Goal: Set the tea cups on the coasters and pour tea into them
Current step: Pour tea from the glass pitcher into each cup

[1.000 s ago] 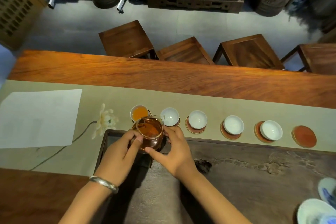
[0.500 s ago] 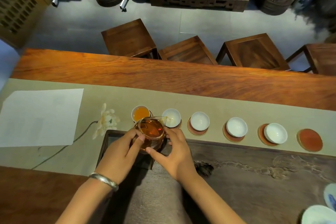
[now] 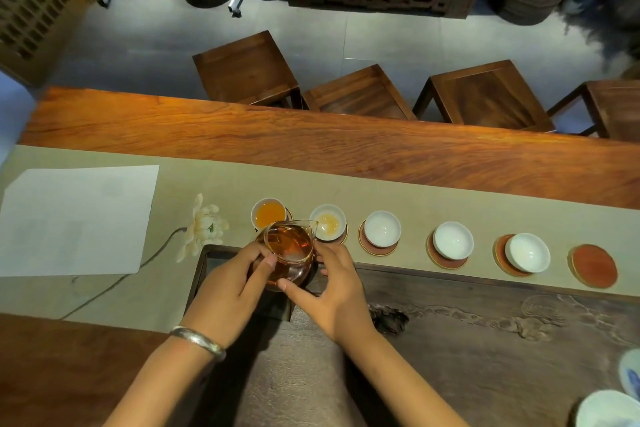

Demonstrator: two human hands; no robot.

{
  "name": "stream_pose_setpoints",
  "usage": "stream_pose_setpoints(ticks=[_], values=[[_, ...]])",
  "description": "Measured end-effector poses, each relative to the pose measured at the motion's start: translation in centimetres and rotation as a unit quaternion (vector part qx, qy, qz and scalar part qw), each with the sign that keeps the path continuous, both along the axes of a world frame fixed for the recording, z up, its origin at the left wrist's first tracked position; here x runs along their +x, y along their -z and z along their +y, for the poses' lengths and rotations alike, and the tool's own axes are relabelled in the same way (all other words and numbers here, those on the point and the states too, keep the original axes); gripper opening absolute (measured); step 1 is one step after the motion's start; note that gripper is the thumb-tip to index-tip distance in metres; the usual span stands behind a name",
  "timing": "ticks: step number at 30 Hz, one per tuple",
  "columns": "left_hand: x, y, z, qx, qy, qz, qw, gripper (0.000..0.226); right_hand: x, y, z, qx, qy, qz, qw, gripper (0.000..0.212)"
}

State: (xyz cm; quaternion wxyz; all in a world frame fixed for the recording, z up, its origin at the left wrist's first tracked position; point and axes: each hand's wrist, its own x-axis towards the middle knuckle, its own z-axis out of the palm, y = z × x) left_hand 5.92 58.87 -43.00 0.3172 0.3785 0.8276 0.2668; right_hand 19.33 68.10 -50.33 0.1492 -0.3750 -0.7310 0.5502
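Observation:
A glass pitcher [image 3: 289, 250] of dark tea is held by both hands, my left hand [image 3: 230, 291] on its left side and my right hand [image 3: 330, 291] on its right. Its spout tilts over the second cup [image 3: 328, 221], which holds a little tea. The first cup [image 3: 268, 213] at the left is full of orange tea. To the right stand three empty white cups [image 3: 382, 229] [image 3: 453, 240] [image 3: 527, 252], each on a red coaster. The last coaster [image 3: 593, 265] at the far right bears no cup.
A dark wooden tea tray [image 3: 485, 329] lies in front of me. A white sheet of paper [image 3: 78, 218] and a flower ornament [image 3: 204, 229] sit on the beige runner at left. Blue-and-white dishes [image 3: 613, 406] are at the bottom right. Wooden stools [image 3: 360, 94] stand beyond the table.
The pitcher has tipped toward the second cup, and a little tea now shows in that cup, which was empty a second ago.

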Motion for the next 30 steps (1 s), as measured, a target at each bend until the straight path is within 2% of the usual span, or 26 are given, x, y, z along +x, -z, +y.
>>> stream_pose_setpoints(ticks=[20,30], values=[[-0.38,-0.10,0.24,-0.011,0.013,0.013,1.000,0.014,-0.08,0.25,-0.12,-0.004,0.002,-0.016,1.000,0.073],[-0.38,-0.19,0.36,-0.009,0.013,0.006,1.000,0.014,-0.11,0.71,-0.10,0.013,0.007,0.006,1.000,0.067]])
